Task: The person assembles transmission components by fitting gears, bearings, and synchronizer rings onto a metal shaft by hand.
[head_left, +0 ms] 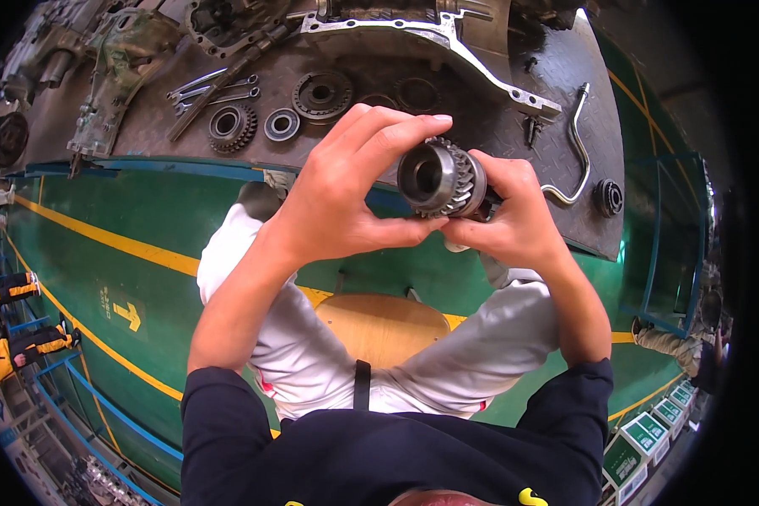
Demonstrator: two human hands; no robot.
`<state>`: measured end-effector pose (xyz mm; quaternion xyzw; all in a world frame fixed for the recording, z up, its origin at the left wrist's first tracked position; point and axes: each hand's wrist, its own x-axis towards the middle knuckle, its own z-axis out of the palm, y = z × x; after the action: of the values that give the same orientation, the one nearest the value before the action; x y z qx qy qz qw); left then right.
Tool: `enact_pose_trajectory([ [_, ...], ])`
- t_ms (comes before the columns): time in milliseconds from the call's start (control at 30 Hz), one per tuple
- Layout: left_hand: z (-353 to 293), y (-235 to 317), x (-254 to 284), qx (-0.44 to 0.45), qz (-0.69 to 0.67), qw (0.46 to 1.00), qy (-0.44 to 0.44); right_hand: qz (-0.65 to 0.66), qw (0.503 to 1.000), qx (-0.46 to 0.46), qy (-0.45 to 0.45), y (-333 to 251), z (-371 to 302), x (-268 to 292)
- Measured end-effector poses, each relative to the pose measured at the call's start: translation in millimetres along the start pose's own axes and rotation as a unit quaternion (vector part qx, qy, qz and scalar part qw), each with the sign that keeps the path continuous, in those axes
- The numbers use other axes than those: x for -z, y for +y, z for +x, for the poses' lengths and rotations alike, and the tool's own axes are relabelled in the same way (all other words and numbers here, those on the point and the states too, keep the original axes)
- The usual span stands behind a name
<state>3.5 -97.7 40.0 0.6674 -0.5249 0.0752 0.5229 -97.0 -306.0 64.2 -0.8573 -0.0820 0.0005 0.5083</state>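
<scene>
Gear (444, 179): in both hands, by bench (609, 143) edge. Left hand (342, 187): thumb and fingers spread, clasping its rim. Right hand (514, 212): thumb and forefinger pinching opposite end. Advisable: even support, fingertips off tooth edges.

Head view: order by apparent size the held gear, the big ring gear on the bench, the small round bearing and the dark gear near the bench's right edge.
1. Held gear, likely enlarged by nearness
2. Ring gear
3. Bearing and dark gear: too alike to rank

Gap between bent pipe (575, 126) and table edge (611, 148); round part (608, 198) obstructs near end, housing (379, 24) beyond gear (460, 177).
</scene>
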Motion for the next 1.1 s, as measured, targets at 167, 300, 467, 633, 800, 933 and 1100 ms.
enact_pose_trajectory([
  [167, 0, -4, 2, -0.024, 0.068, 0.997, -0.021, -0.076, 0.997, 0.006, 0.02, 0, 2, -1],
  [300, 0, -2, -2, 0.045, 0.052, 0.997, -0.026, -0.097, 0.995, -0.013, 0.02, 4, 0, -3],
  [467, -3, 0, -7, 0.096, 0.055, 0.993, -0.046, -0.168, 0.985, 0.026, 0.041, 12, -1, -5],
  [633, -7, 1, -7, 0.177, 0.057, 0.981, -0.049, -0.201, 0.979, -0.016, 0.013, 9, 0, -9],
  [800, -8, -5, -7, 0.138, 0.071, 0.987, -0.045, -0.173, 0.984, -0.045, 0.023, 7, 1, -11],
  [933, -6, -8, -6, 0.146, 0.066, 0.986, -0.04, -0.137, 0.988, -0.055, 0.042, 4, 4, -10],
  [1100, 6, -4, -11, 0.171, 0.053, 0.983, -0.045, -0.115, 0.988, -0.076, 0.069, -2, -1, 5],
])
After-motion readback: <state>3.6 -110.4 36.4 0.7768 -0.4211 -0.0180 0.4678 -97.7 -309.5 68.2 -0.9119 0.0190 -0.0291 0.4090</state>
